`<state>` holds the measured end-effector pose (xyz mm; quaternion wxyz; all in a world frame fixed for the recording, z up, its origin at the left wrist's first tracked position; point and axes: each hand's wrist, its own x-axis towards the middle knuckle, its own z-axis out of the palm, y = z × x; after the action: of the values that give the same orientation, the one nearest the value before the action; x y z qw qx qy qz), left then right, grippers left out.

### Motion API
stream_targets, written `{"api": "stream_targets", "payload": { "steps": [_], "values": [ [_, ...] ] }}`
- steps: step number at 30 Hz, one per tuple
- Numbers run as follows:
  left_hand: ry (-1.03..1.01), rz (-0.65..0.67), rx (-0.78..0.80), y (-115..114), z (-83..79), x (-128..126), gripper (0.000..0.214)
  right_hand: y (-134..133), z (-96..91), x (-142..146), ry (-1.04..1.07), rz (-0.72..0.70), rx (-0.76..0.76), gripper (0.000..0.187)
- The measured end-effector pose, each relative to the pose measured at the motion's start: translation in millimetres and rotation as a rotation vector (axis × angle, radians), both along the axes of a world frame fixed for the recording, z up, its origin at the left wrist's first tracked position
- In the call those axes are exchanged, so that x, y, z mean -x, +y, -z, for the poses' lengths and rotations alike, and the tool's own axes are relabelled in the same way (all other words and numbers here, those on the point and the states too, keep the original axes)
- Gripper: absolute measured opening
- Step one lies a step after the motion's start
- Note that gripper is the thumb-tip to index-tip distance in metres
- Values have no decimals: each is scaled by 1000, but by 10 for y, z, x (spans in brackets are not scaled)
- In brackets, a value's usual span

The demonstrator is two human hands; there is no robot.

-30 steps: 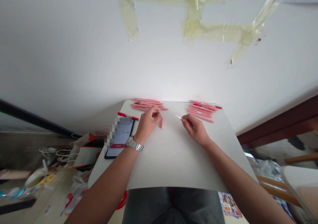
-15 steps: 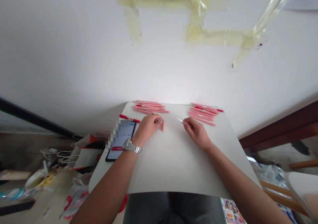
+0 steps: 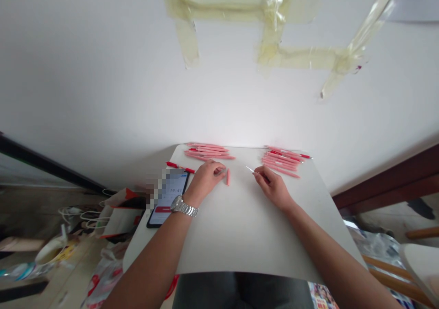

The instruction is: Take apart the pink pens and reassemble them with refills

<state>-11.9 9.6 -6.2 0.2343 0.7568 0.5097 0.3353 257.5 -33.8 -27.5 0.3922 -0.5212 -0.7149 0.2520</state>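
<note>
"White wall (image 3: 219, 98) behind, crossed up high by yellowed tape (image 3: 222, 9); below it a pale table (image 3: 240, 236) reaches towards the person's lap; what are the hands doing over it?"

"Start with the right hand (image 3: 272, 186); thumb and fingers pinch a slim white stick (image 3: 250, 170), its free end pointing up towards the wall and leftwards"

"And the left hand (image 3: 206, 178)?"

"Its fingers curl in towards the thumb; something small and greyish (image 3: 221, 172) shows at the fingertips, too blurred to name, and I cannot tell whether they grip it; just beside them a short pink tube (image 3: 228, 177) lies on the tabletop, between both hands"

"Any more pink?"

"Two batches of pens; the left pile (image 3: 209, 151) lies just beyond the left hand, the right pile (image 3: 281, 164) beyond the right hand, both near the wall"

"What sits by the silver wristwatch (image 3: 187, 207)?"

"A phone (image 3: 167, 201), face up, partly pixelated; a red pen (image 3: 172, 165) lies just past its top edge"
</note>
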Motion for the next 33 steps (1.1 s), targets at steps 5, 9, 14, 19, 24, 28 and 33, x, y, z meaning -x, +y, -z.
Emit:
{"api": "stream_targets", "payload": {
  "steps": [5, 9, 14, 19, 24, 28, 33],
  "values": [
    [7, 19, 1, 8, 14, 18, 11, -5, -7, 6, 6, 0, -2, 26],
    [14, 17, 9, 17, 27, 30, 13, -8, -8, 13, 8, -2, 5, 26],
    [20, 32, -10, 17, 25, 44, 14, -5, 3, 11, 0, 2, 8, 27],
    [44, -14, -69, 14, -32, 20, 17, 0, 11, 3, 1, 6, 1, 28],
    [-61, -94, -104, 25, -45, -19, 20, -2, 5, 5, 3, -1, -6, 28],
    [-200, -96, -98, 14, -35, -64, 22, -3, 11, 4, 3, 2, -14, 29],
    [-392, -3, -31, -61, -50, -186, 28, 13, 40, 0, 3, 5, -15, 28]
  ]
}}
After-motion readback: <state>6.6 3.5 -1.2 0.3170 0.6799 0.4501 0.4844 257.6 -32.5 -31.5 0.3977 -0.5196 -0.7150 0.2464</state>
